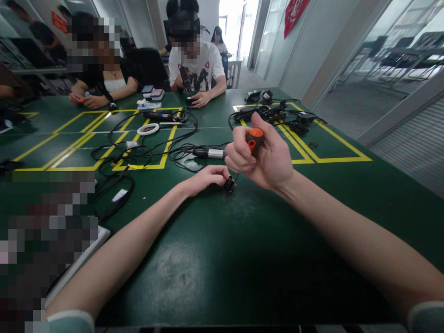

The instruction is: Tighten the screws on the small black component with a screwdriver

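My right hand (262, 155) is raised over the table, its fingers wrapped round the black and orange handle of a screwdriver (255, 134). The handle's orange end faces me, and the hand hides most of the shaft. Lower and to the left, my left hand (208, 178) rests at the tabletop. Its fingertips hold a small black round part (228, 188), which stands upright with a narrow neck on a wider base. Just behind my hands lies a black and silver pen-shaped tool (209, 153), partly covered by my right hand.
Black cables (145, 152) sprawl over the green table (243, 259) at left, near a white tape roll (148, 129). More cables and adapters (277, 112) lie at back right. Yellow tape (343, 159) marks rectangles. Across the table sit two people, one holding a dark tool (185, 78).
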A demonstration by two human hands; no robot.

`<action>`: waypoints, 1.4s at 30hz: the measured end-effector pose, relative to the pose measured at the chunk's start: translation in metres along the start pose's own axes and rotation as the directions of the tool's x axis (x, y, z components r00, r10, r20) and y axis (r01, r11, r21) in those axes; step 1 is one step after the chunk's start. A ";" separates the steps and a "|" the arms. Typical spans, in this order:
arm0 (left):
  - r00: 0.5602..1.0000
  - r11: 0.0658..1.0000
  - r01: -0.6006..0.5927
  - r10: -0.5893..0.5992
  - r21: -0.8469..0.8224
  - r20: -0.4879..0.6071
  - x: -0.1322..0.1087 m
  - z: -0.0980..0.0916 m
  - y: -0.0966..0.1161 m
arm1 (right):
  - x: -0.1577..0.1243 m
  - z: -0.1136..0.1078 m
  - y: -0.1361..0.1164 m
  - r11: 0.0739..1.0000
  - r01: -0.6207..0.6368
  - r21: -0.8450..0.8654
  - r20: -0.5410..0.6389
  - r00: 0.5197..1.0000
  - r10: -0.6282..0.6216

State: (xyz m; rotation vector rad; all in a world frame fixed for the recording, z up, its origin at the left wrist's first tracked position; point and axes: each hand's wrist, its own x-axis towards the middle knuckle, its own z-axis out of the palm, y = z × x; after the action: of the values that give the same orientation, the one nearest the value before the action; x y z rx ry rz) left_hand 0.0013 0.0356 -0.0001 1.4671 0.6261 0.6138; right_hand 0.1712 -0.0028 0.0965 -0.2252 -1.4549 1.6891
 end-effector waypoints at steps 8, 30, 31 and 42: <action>1.000 0.999 0.025 -0.024 0.046 -0.018 0.002 -0.002 -0.005 | -0.001 0.003 0.001 0.999 0.040 0.021 0.025 0.999 -0.041; 0.997 0.978 -0.039 0.025 0.203 0.071 0.002 -0.006 -0.006 | -0.001 0.003 0.001 0.999 0.035 -0.026 0.030 0.999 -0.034; 0.997 0.978 -0.036 0.022 0.204 0.071 0.002 -0.006 -0.006 | -0.001 0.003 0.000 0.999 0.038 -0.033 0.034 0.999 -0.037; 0.996 0.972 -0.042 0.024 0.229 0.081 0.003 -0.009 -0.008 | -0.003 0.002 0.001 1.000 0.023 -0.019 -0.011 1.000 -0.024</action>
State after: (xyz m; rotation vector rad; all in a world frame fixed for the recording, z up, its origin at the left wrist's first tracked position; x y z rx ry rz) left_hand -0.0029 0.0434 -0.0087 1.7137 0.6290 0.5191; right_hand 0.1713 -0.0058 0.0950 -0.2264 -1.4607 1.6534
